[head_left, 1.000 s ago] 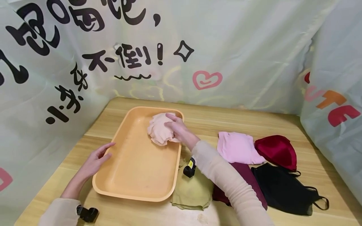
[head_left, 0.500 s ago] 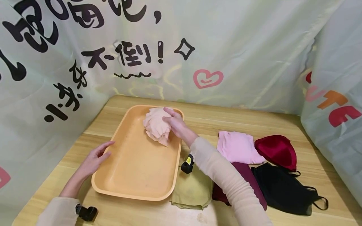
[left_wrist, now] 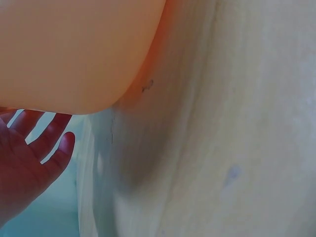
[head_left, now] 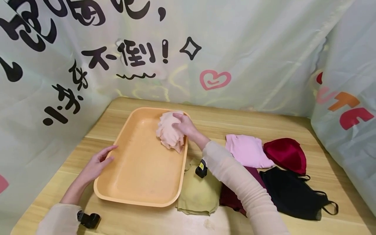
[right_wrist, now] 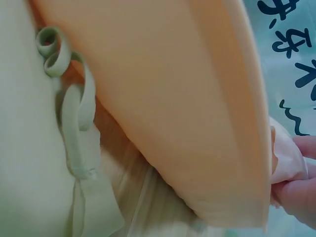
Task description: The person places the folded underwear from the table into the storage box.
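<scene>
My right hand (head_left: pixel 185 126) pinches a pale pink wavy-edged garment (head_left: pixel 169 131) inside the far right corner of an orange tray (head_left: pixel 138 169). In the right wrist view, folds of that garment (right_wrist: pixel 286 157) show between the fingers and thumb, past the tray rim (right_wrist: pixel 261 98). Its exact kind is hard to tell. At the tray's left rim rests my left hand (head_left: pixel 98 164). The left wrist view shows its spread, fairly straight fingers (left_wrist: pixel 58 153) reaching up against the outside of the tray (left_wrist: pixel 79 59), some tips hidden behind it.
Right of the tray lie an olive bra (head_left: pixel 199 192), a folded pink garment (head_left: pixel 248 150), a dark maroon garment (head_left: pixel 232 197), a shiny red bra (head_left: pixel 286 155) and a black strappy top (head_left: pixel 290 192). Printed cloth walls (head_left: pixel 258 65) enclose the wooden table (head_left: pixel 102 124).
The pale pink garment shifted left with my right hand, then back right towards the tray's far right corner. My left hand stays at the left rim.
</scene>
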Demonstrator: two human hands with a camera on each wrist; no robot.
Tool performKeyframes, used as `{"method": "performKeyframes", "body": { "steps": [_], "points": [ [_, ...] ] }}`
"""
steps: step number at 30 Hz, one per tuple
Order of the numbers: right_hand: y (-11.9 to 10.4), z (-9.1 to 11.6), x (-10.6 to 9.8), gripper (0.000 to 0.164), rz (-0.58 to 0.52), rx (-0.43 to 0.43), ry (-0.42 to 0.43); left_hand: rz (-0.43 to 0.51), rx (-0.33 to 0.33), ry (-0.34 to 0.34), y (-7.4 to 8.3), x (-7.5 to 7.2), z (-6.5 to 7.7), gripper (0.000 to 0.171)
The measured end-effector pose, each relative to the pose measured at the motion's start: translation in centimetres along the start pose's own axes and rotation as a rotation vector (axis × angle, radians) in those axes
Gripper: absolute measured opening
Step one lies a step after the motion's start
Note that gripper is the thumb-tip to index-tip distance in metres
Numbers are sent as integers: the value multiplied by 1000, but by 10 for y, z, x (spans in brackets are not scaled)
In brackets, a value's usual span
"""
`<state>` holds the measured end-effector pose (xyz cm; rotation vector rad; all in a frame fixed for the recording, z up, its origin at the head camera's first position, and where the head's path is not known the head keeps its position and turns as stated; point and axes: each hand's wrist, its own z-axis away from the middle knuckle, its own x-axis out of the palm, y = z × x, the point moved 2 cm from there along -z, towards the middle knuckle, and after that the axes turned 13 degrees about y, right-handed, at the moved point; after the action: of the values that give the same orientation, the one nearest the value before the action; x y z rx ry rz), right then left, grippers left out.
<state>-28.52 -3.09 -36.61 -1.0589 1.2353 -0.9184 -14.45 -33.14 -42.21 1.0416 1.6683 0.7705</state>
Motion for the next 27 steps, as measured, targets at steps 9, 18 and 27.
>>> {"method": "performKeyframes", "body": {
  "steps": [9,18,27],
  "points": [
    [19,-10,-4,56,141,-38,-65,-41,-4,1,-2,0,-1,37],
    [-3,-1,-17,58,221,15,-173,-29,-5,-7,-1,1,-2,37],
    [-15,8,-26,56,330,9,-230,7,-25,-28,-1,1,-1,39]
  ]
}}
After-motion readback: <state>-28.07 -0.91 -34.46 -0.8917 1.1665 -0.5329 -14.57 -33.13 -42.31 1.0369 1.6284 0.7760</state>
